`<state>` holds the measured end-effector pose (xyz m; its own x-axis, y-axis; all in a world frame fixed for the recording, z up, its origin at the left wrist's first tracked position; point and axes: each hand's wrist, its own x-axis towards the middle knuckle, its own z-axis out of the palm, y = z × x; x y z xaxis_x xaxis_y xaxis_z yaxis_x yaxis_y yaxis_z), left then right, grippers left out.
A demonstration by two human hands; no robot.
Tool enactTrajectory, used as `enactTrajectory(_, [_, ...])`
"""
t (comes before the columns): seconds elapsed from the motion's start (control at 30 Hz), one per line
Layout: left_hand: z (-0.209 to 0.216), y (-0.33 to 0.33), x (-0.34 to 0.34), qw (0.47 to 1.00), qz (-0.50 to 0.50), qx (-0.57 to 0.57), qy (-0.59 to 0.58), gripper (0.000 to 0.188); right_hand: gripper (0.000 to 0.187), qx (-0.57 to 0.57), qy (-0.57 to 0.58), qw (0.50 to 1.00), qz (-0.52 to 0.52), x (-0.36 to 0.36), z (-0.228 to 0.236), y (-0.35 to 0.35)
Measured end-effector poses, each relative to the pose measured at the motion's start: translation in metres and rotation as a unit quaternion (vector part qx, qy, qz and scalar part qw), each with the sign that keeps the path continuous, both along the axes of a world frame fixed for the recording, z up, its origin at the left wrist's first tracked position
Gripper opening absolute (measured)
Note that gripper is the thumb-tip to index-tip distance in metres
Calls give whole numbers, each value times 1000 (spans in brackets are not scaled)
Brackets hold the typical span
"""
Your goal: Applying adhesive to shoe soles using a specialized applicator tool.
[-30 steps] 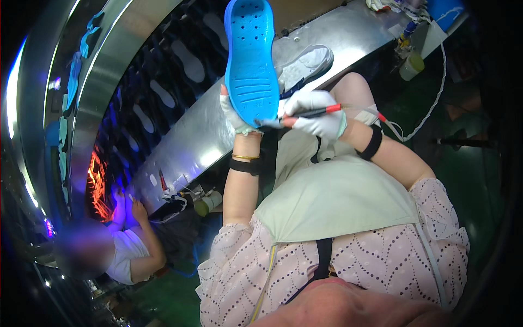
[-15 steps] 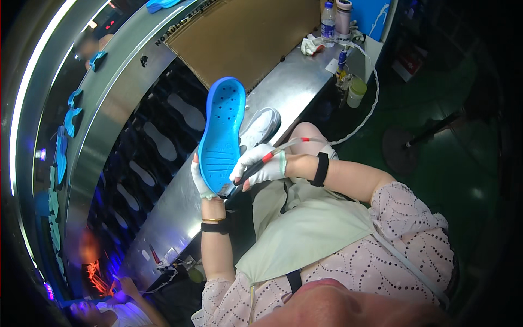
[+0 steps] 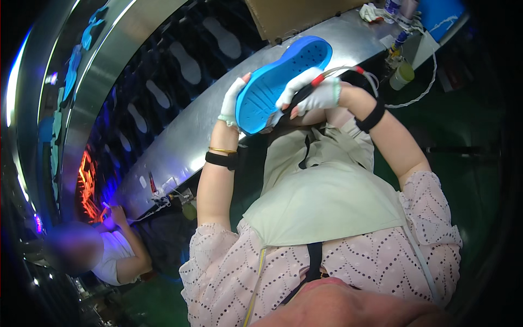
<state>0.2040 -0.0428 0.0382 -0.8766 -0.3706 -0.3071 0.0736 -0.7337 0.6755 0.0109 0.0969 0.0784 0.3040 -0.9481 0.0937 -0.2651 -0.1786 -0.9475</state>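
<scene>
My left hand (image 3: 231, 103), in a white glove with bare fingertips, grips a blue shoe sole (image 3: 283, 76) by its left edge near the heel. The sole is tilted, its hollow inner side facing up, with small holes toward the toe and ridges nearer the heel. Also gloved, my right hand (image 3: 318, 92) is closed around a black-handled brush-like tool (image 3: 300, 97) with red bands and a clear tube. Its tip points at the sole's right rim by the heel; whether it touches is too small to tell.
A metal bench (image 3: 201, 125) runs beneath my hands. Behind it, grey insole shapes (image 3: 185, 62) lie on a dark conveyor. Cardboard (image 3: 305, 16), a white glove (image 3: 376, 12) and a jar (image 3: 402, 75) are farther right. A co-worker (image 3: 117, 256) sits at the lower left.
The view has shifted, and both hands and the sole now appear farther right and higher. The sole has turned clockwise and tilted more. The white sole seen on the bench is no longer visible.
</scene>
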Motion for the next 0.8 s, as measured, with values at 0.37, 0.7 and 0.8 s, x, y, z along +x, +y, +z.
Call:
enactTrajectory(0.37, [12, 8, 6, 994, 50, -56, -74, 57, 21, 17, 51, 999, -6, -24, 20, -4])
enactTrajectory(0.7, [4, 30, 1, 961, 74, 10, 265, 66, 11, -103, -43, 986, -122, 62, -11, 16])
enactTrajectory(0.8, [-17, 25, 8, 964, 128, 35, 232, 72, 9, 38, -216, 967, -133, 55, -5, 10])
